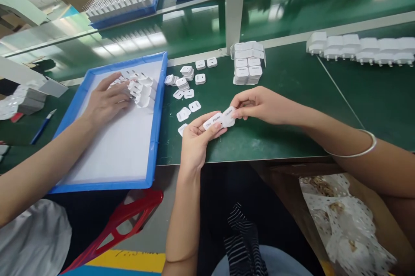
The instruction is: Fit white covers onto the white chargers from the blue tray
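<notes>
My left hand [202, 137] is closed around small white plastic covers [213, 120] with dark lettering, held just above the bench's front part. Between the thumb and fingers of my right hand [256, 104] is another lettered white cover [228, 116], its edge against those in my left hand. Left of my hands, loose white covers [183, 114] lie on the green bench, some in small stacks [187, 72]. Beyond my right hand stands a block of stacked white covers [248, 70] in neat columns.
At left, a co-worker's hand [108, 98] touches white pronged plug parts [142, 90] in a blue-rimmed tray [155, 137]. A row of white plug bodies [359, 49] lies back right. A metal post [235, 3] rises behind. A blue pen-like tool [43, 127] lies far left.
</notes>
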Demonstrator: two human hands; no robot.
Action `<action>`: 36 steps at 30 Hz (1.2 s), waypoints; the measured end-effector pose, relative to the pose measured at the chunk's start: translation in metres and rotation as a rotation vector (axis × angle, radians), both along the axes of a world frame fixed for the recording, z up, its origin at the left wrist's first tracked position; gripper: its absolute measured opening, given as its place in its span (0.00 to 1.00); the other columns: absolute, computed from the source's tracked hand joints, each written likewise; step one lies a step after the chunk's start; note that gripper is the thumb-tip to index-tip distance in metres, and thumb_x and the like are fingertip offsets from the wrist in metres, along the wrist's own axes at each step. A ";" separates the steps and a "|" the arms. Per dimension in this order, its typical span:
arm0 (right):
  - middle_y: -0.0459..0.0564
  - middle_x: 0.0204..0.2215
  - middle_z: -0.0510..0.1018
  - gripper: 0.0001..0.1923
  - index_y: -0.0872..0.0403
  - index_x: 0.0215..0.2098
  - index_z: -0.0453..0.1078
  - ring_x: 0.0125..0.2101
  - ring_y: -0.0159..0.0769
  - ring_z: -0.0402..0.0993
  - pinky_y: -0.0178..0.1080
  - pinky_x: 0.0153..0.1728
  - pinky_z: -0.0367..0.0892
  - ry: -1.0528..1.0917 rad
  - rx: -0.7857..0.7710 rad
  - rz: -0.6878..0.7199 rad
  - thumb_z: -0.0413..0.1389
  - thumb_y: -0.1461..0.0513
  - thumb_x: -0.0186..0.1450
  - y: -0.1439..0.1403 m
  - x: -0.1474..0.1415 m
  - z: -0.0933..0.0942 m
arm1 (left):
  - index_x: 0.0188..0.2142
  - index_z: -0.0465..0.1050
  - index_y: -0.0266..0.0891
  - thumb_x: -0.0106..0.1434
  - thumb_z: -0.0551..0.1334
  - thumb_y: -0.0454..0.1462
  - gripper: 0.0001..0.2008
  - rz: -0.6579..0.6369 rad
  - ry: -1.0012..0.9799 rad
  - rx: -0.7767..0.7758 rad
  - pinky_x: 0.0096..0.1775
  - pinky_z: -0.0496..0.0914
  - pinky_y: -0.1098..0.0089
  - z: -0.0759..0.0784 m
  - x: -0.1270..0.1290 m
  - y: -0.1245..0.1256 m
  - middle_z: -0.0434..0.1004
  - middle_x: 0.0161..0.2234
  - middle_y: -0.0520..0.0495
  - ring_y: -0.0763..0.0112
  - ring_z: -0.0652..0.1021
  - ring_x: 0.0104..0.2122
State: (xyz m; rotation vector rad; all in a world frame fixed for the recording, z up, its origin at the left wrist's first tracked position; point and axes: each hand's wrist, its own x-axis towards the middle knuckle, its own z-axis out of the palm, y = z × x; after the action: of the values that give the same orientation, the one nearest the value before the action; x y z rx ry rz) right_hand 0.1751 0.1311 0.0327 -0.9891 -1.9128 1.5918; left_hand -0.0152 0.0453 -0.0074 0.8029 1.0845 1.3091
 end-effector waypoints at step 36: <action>0.48 0.44 0.69 0.05 0.48 0.31 0.82 0.38 0.32 0.69 0.39 0.42 0.70 0.233 0.173 0.009 0.71 0.60 0.56 -0.017 -0.010 -0.024 | 0.67 0.62 0.48 0.62 0.70 0.34 0.36 -0.325 -0.039 0.143 0.58 0.72 0.66 -0.001 -0.012 -0.011 0.86 0.45 0.47 0.66 0.82 0.51</action>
State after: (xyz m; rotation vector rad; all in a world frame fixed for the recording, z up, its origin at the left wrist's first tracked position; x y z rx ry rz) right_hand 0.1649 0.1141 0.0086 -0.6931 -1.8579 1.4477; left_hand -0.0269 0.0342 -0.0081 1.0100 0.7964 1.1287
